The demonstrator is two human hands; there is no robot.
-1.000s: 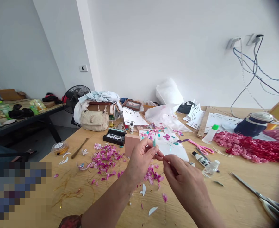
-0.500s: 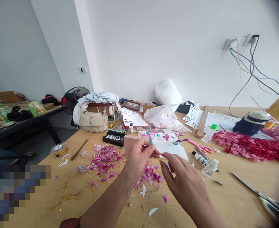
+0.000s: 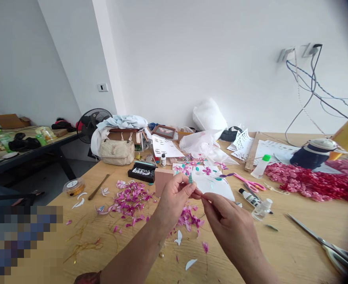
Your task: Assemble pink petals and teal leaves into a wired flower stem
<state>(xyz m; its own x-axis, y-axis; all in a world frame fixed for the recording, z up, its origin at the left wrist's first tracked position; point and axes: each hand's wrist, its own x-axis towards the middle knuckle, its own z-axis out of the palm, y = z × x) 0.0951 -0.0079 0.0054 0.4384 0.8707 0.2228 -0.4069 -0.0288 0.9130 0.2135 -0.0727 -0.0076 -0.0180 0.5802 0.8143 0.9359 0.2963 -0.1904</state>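
Note:
Between the thumb and forefinger of my left hand [image 3: 175, 197] is a small teal leaf [image 3: 191, 178], its tip pointing up. My right hand [image 3: 231, 219] is closed in a pinch at the left fingertips; what it pinches is too small to make out. Loose magenta petals [image 3: 132, 199] lie heaped on the table to the left, and more petals [image 3: 190, 217] lie under my hands. Beyond the hands is a white sheet [image 3: 221, 187] with pink flowers [image 3: 207, 170] and leaves on it.
To the right are pink scissors [image 3: 252, 183], a dark-capped bottle [image 3: 249, 197], a clear bottle [image 3: 262, 209], a green-capped bottle [image 3: 261, 167] and large metal shears [image 3: 316, 236]. At left stand a black tray [image 3: 141, 171], a round clear container [image 3: 73, 186] and a wooden stick [image 3: 98, 187].
My right hand's fingers have closed from a looser spread into a pinch against the left fingertips. The teal leaf has shifted slightly right and shows more upright.

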